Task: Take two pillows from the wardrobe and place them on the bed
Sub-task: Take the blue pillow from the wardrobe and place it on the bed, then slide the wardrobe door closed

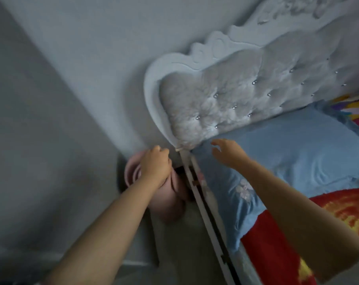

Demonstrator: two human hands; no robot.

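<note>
A light blue pillow (293, 153) with a small flower pattern lies flat at the head of the bed (207, 221), against the padded grey headboard (232, 93). My right hand (228, 151) hovers over the pillow's near corner with fingers spread and nothing in it. My left hand (157, 163) is off the bed's side, near the headboard's lower corner, its fingers curled closed and empty. A second, multicoloured cushion (357, 112) peeks in at the far right, next to the blue pillow.
A red and yellow blanket (281, 243) covers the bed below the pillow. A pink tub-like object (168, 200) stands on the floor between the bed frame and the grey wall (51, 99). The gap there is narrow.
</note>
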